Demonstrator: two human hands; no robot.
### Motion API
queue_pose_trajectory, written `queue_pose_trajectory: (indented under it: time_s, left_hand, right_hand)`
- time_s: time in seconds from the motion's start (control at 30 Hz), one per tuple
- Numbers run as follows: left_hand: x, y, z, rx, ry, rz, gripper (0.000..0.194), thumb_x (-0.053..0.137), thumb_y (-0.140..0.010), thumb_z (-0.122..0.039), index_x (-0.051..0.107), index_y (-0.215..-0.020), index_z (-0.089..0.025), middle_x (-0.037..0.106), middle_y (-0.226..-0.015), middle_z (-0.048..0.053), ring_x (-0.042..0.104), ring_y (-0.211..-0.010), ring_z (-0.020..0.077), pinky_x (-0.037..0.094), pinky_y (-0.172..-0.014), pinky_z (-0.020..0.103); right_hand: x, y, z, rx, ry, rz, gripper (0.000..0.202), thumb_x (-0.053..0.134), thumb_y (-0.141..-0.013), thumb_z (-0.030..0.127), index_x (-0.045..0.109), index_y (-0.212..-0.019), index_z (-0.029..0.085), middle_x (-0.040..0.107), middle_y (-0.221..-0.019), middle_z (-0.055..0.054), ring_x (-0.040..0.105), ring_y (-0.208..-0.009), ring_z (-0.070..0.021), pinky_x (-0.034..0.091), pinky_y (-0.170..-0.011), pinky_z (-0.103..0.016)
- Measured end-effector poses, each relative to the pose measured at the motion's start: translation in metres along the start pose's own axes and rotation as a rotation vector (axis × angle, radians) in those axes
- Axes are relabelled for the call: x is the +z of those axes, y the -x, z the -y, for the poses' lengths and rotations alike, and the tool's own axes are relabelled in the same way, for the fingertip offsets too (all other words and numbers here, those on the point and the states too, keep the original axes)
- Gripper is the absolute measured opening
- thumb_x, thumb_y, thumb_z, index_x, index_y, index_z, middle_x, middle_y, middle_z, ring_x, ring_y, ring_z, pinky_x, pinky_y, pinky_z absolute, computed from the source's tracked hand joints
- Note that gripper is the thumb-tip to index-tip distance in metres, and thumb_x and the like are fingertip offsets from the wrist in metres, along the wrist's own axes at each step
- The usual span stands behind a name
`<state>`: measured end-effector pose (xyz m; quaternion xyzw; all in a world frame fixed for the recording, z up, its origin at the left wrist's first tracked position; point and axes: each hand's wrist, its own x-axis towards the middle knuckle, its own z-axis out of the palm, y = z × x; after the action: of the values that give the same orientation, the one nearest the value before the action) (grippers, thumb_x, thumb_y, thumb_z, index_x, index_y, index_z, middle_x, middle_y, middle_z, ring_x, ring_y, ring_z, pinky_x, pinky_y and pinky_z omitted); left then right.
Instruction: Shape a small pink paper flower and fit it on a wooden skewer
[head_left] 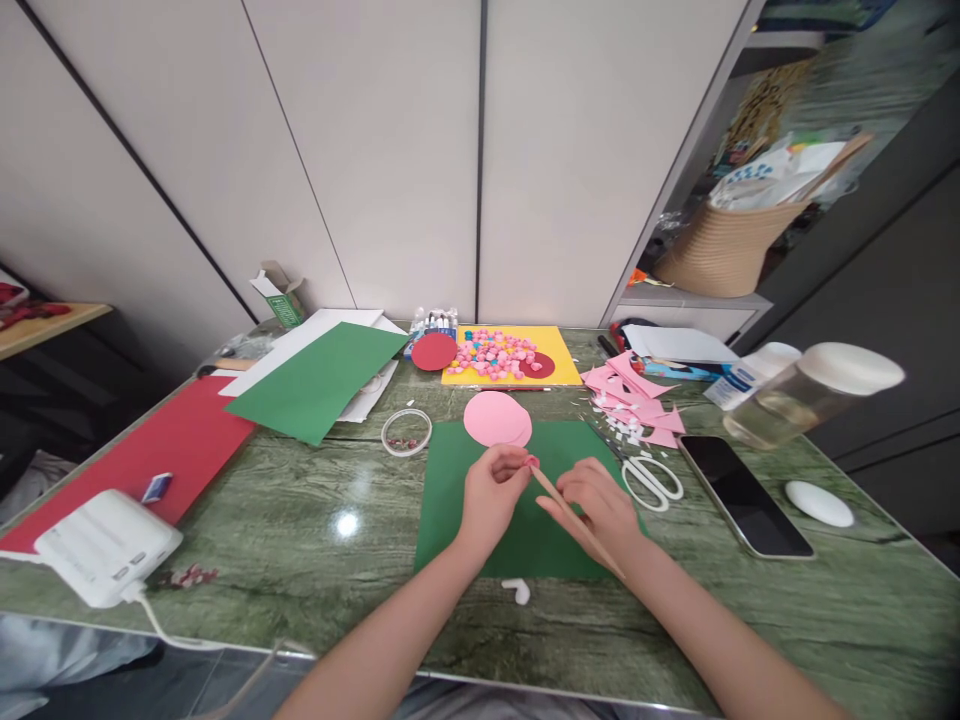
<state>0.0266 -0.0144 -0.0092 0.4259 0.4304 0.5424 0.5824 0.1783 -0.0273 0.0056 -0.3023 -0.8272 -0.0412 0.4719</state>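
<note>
My left hand pinches a small pink folded piece between thumb and fingertips. From that piece a long, thin tan strip runs down to the right, past the fingers of my right hand, which are closed around it. Both hands are above a green sheet on the table. Just beyond my left fingertips lie overlapping pink paper circles. Farther back, a yellow sheet carries a heap of small pink, yellow and blue pieces.
White-handled scissors lie right of the green sheet, near pink paper scraps and a phone. A tape roll lies left. An earbud is in front. A white charger and capped bottle stand at the sides.
</note>
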Motion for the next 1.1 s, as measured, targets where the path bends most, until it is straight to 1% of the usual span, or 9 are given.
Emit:
queue_pose_trajectory:
  time_s: [0.07,0.2,0.33,0.47,0.57,0.73,0.87,1.03,1.1]
  left_hand:
    - [0.0,-0.001,-0.001,-0.01,0.007,0.005,0.016,0.067,-0.068,-0.021,0.063,-0.082,-0.015,0.07,-0.084,0.008,0.065,-0.081,0.018,0.05,-0.078,0.031]
    - [-0.002,-0.003,-0.002,0.012,-0.012,0.001,0.012,0.064,-0.069,-0.018,0.064,-0.081,-0.014,0.07,-0.083,0.008,0.065,-0.08,0.0171,0.05,-0.079,0.03]
    - [-0.003,-0.005,-0.002,0.03,-0.035,-0.02,0.012,0.063,-0.07,-0.017,0.063,-0.081,-0.013,0.069,-0.084,0.008,0.065,-0.08,0.0165,0.05,-0.079,0.03]
    - [-0.003,-0.004,0.0,0.025,-0.03,-0.009,0.013,0.062,-0.071,-0.018,0.062,-0.083,-0.014,0.069,-0.086,0.008,0.065,-0.081,0.0168,0.05,-0.08,0.031]
    - [-0.001,-0.002,0.003,0.024,-0.05,0.019,0.013,0.063,-0.071,-0.019,0.062,-0.082,-0.014,0.069,-0.085,0.008,0.065,-0.081,0.0166,0.05,-0.079,0.03]
    - [0.003,0.001,0.007,-0.04,-0.099,0.087,0.017,0.065,-0.068,-0.017,0.061,-0.084,-0.014,0.069,-0.082,0.007,0.065,-0.076,0.0162,0.051,-0.075,0.029]
    - [0.004,0.002,0.006,-0.132,-0.063,0.127,0.024,0.066,-0.066,-0.016,0.06,-0.088,-0.014,0.069,-0.078,0.007,0.065,-0.075,0.0169,0.051,-0.071,0.029]
    - [0.003,0.0,0.003,-0.154,-0.036,0.087,0.018,0.066,-0.064,-0.014,0.061,-0.081,-0.013,0.068,-0.077,0.006,0.064,-0.074,0.0154,0.051,-0.069,0.027]
    - [0.003,-0.002,0.002,-0.131,-0.034,0.066,0.017,0.067,-0.064,-0.015,0.062,-0.08,-0.013,0.068,-0.079,0.006,0.064,-0.074,0.0149,0.051,-0.069,0.026]
  right_hand:
    - [-0.001,0.0,0.001,0.054,0.013,0.062,0.006,0.059,-0.084,0.024,0.054,-0.086,0.021,0.06,-0.064,-0.002,0.052,-0.057,-0.0146,0.043,-0.055,-0.03]
    - [0.001,0.004,-0.001,0.047,0.048,0.157,0.029,0.056,-0.086,0.017,0.052,-0.115,0.021,0.066,-0.076,-0.004,0.057,-0.064,-0.0151,0.045,-0.064,-0.031]
    - [0.004,0.008,-0.002,0.002,0.027,0.155,0.036,0.051,-0.086,0.007,0.05,-0.119,0.021,0.068,-0.09,-0.007,0.061,-0.076,-0.0157,0.043,-0.069,-0.032]
    - [0.004,0.005,-0.001,0.021,0.033,0.106,0.026,0.056,-0.084,0.008,0.055,-0.107,0.019,0.068,-0.084,-0.006,0.06,-0.072,-0.0146,0.042,-0.068,-0.031]
    - [0.003,0.003,-0.001,0.008,0.109,0.083,0.007,0.058,-0.084,0.013,0.056,-0.082,0.019,0.063,-0.068,-0.002,0.055,-0.062,-0.0131,0.04,-0.064,-0.03]
    - [-0.001,0.004,-0.005,-0.007,0.325,0.07,0.035,0.058,-0.082,0.017,0.039,-0.053,0.02,0.039,-0.047,0.006,0.037,-0.046,-0.0085,0.033,-0.06,-0.029]
    - [-0.007,0.001,-0.006,-0.015,0.407,0.084,0.038,0.061,-0.081,0.022,0.038,-0.051,0.019,0.038,-0.044,0.007,0.035,-0.044,-0.0079,0.03,-0.057,-0.029]
    - [-0.007,0.0,-0.006,0.016,0.277,0.138,0.006,0.058,-0.085,0.023,0.057,-0.087,0.017,0.063,-0.063,0.001,0.051,-0.052,-0.0101,0.034,-0.063,-0.031]
    - [-0.005,0.001,-0.006,0.04,0.176,0.193,0.01,0.055,-0.088,0.022,0.057,-0.097,0.018,0.067,-0.073,-0.002,0.056,-0.058,-0.0114,0.035,-0.066,-0.031]
